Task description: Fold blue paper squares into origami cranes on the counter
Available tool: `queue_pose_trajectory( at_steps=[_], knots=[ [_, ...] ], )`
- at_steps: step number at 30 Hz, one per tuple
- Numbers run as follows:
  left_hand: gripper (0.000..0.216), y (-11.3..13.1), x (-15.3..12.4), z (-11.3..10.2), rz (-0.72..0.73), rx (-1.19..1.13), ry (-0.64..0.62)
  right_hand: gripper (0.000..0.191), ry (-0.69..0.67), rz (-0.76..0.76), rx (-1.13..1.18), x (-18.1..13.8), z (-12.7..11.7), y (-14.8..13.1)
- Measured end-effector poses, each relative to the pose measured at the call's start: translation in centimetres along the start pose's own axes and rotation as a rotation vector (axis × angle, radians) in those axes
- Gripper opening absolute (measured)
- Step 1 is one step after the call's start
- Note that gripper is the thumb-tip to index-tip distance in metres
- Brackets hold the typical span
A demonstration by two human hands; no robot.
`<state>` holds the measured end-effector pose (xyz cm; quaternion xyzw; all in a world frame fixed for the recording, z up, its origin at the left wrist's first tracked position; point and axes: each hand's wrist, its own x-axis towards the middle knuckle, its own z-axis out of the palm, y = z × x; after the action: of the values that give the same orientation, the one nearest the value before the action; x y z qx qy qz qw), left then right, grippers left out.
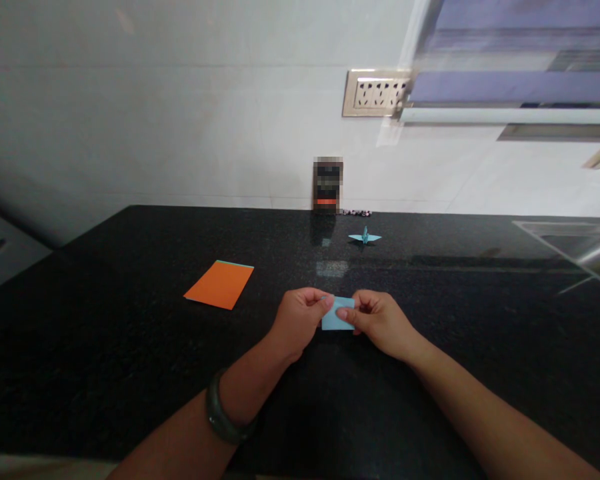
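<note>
Blue paper (337,314), folded small, sits pinched between both hands just above the black granite counter (105,320): left hand (300,320) grips its left edge, right hand (380,321) its right. Orange sheet (220,285) lies off left, finished paper crane (365,237) behind.

an orange sheet (219,285) and a small blue paper crane (365,237) lie well apart on the black desk (105,320).

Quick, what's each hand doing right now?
Left hand: closed, pinching the blue paper.
Right hand: closed, pinching the same paper.
</note>
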<state>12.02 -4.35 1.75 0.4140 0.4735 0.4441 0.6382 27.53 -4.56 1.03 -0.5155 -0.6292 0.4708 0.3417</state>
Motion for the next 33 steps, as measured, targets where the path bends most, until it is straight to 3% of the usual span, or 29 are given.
queue_pose_trajectory(
  at_steps=[6,8,12,16,21,26,30,33],
  knots=[
    [0.036,0.0,0.2,-0.3,-0.185,-0.175,-0.099,0.029,0.005,0.026,0.041,0.0,-0.3,0.3],
    [0.039,0.0,0.3,-0.4,-0.164,-0.116,-0.101,0.029,0.0,0.033,0.038,0.0,-0.3,0.3],
    [0.023,-0.1,0.3,-0.4,-0.033,0.081,-0.048,0.026,-0.044,0.022,0.019,0.0,-0.2,0.3],
    [0.014,0.0,0.3,-0.3,-0.03,0.15,0.003,0.019,-0.018,-0.037,0.027,0.1,-0.1,0.3],
    [0.015,0.2,-0.1,-0.3,-0.091,0.189,-0.104,0.022,0.092,-0.056,0.051,0.2,-0.3,0.4],
    [0.021,0.0,-0.3,-0.4,-0.191,0.087,-0.239,0.024,0.02,-0.074,0.072,0.3,-0.6,0.6],
    [0.02,0.1,0.1,-0.7,-0.225,-0.042,-0.166,0.027,0.103,-0.216,0.055,0.3,-1.4,0.5],
    [0.02,0.2,0.4,-1.0,-0.248,-0.112,-0.142,0.019,0.101,-0.405,-0.109,0.2,-2.1,0.3]
  ],
)
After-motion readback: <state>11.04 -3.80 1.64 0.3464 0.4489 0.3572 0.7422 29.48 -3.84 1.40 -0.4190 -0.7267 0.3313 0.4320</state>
